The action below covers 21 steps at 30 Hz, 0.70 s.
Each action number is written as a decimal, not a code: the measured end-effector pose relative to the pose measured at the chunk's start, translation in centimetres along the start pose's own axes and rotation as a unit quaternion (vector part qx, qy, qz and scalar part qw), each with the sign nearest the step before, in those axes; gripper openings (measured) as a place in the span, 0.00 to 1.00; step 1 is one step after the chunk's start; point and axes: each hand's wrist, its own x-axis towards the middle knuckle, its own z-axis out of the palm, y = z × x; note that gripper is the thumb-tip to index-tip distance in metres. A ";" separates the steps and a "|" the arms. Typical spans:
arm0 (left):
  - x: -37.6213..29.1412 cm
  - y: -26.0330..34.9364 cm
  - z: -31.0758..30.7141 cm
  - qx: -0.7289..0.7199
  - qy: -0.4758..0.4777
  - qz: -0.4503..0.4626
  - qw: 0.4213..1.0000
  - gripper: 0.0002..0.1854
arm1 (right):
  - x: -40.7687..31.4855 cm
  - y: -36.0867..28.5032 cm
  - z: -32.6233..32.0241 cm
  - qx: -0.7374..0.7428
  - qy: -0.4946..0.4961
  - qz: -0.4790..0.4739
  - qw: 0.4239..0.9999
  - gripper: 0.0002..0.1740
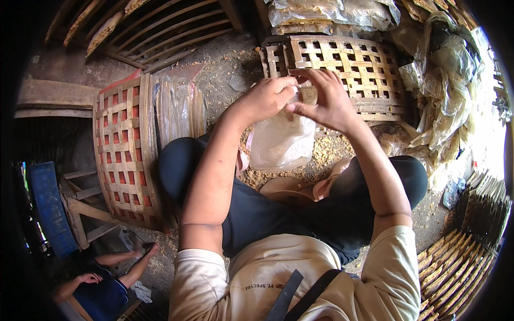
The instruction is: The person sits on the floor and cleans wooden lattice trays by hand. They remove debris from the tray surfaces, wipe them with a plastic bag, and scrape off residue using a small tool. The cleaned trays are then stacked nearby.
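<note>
In front of me a clear plastic bag (283, 140) hangs over crumbs on the floor. My left hand (263, 100) pinches its upper edge between thumb and fingertips. My right hand (327, 98) curves around the upper part of the bag, thumb against the plastic and fingers spread. Its index fingertip comes close to the left fingers; whether it grips the film cannot be made out. Just beyond the hands lies a woven bamboo rack (341, 60) with square gaps. My legs are bent to either side, and a round brown piece (287, 188) sits between them.
Stacked plastic-wrapped slabs (333, 14) stand at the back. Crumpled plastic sheets (449, 92) heap at the right, above slatted racks (457, 273). Left of my knee, a woven rack (122, 154) stands on edge beside plastic-covered boards (176, 108). Another person (100, 289) sits at lower left.
</note>
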 end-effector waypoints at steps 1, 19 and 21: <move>0.1 0.2 0.0 0.013 -0.011 -0.006 1.000 0.14 | -0.2 -0.5 0.3 -0.034 0.010 -0.018 0.999 0.43; 0.0 1.0 0.1 0.068 -0.007 -0.001 0.998 0.14 | -0.6 0.3 -0.1 -0.048 -0.062 0.007 0.997 0.27; 0.0 1.1 0.0 0.103 -0.006 -0.002 0.995 0.13 | -0.7 0.9 -0.4 -0.081 -0.065 -0.007 0.995 0.22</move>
